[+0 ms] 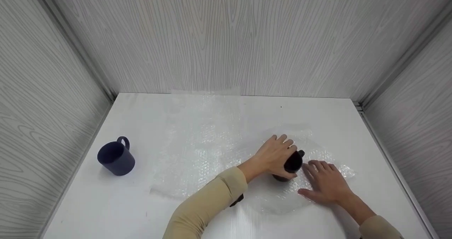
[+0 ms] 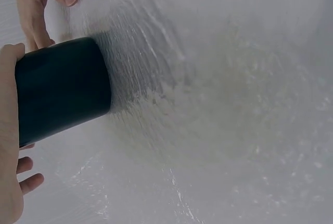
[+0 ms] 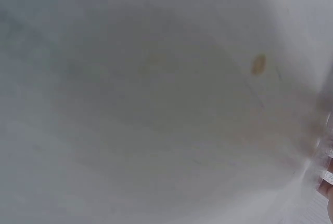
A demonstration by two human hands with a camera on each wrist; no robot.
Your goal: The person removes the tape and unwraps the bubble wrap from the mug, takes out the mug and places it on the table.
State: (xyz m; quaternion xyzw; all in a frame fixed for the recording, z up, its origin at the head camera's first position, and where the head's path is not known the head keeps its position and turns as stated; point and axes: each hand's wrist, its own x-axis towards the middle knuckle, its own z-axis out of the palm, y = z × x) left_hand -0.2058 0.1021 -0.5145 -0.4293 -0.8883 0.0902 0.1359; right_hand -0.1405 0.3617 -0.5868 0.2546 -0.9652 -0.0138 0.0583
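A dark mug (image 1: pixel 293 162) with a small handle is tilted over a round-edged piece of clear bubble wrap (image 1: pixel 272 205) on the right half of the table. Fingers and thumb of my left hand (image 1: pixel 276 156) curl round the mug's sides and grip it. In the left wrist view, the smooth dark wall and base of the mug (image 2: pixel 65 89) stand against the wrinkled wrap. Just right of it, my right hand (image 1: pixel 325 183) lies with fingers spread on the wrap's right side. The right wrist view shows mostly a blurred pale surface, with fingertips (image 3: pixel 326 185) at its right edge.
A dark blue mug (image 1: pixel 117 158) stands at the left of the white table (image 1: pixel 106 207), handle toward the back. Another sheet of bubble wrap (image 1: pixel 204 133) lies flat across the middle, reaching the back wall (image 1: pixel 219 41). Side walls (image 1: pixel 42 101) enclose the table.
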